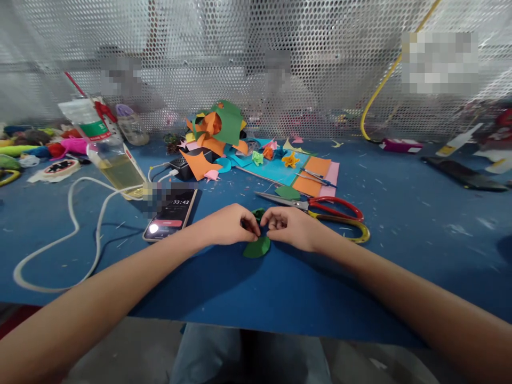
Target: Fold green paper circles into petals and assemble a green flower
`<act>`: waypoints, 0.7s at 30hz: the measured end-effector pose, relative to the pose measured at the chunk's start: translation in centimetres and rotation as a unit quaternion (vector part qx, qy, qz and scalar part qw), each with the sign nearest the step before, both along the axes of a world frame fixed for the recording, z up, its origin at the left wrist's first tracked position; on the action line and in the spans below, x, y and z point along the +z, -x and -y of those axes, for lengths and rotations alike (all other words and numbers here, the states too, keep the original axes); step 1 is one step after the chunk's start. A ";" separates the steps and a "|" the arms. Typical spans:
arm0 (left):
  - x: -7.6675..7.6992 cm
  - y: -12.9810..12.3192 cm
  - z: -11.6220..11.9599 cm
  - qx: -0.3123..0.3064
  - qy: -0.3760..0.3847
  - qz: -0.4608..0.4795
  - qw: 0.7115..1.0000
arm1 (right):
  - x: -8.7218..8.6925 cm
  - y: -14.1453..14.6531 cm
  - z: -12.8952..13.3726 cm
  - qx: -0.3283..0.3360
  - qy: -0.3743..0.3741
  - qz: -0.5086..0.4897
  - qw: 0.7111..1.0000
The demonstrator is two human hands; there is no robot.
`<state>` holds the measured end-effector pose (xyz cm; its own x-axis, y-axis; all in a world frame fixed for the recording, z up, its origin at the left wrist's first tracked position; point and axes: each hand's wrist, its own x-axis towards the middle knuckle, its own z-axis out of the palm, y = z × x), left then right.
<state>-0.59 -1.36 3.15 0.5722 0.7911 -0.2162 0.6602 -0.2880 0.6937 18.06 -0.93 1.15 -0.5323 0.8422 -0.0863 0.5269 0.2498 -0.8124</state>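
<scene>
A small green paper piece (257,248) with a rounded, leaf-like edge shows below my fingertips, over the blue table. Its upper part runs out of sight behind my fingers. My left hand (238,224) is closed in a pinch on its left side. From the right, my right hand (291,228) pinches with curled fingers at the same paper. Crinkled green paper (258,214) shows between the two hands; whether it joins the lower piece I cannot tell. Just behind my right hand lie scissors (300,204) with red and yellow handles, and a green paper leaf (287,192) touches their blades.
A lit phone (172,216) lies left of my hands, near a white cable (72,213) and a bottle of yellowish liquid (116,165). Behind are paper scraps (200,162), coloured sheets (316,184) and folded paper flowers (290,159). Perforated metal mesh (320,69) closes the back.
</scene>
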 end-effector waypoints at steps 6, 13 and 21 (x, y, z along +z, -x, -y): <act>-0.3 0.3 1.7 -0.062 -0.193 -0.059 0.977 | -0.2 0.2 0.6 -0.018 -0.050 0.010 0.999; 0.1 0.0 1.7 -0.143 -0.313 -0.159 0.926 | -0.3 0.1 0.5 -0.004 -0.044 -0.008 0.999; 0.2 0.7 1.5 -0.177 -0.332 -0.184 0.908 | -0.1 -0.2 0.2 0.014 -0.030 -0.017 0.999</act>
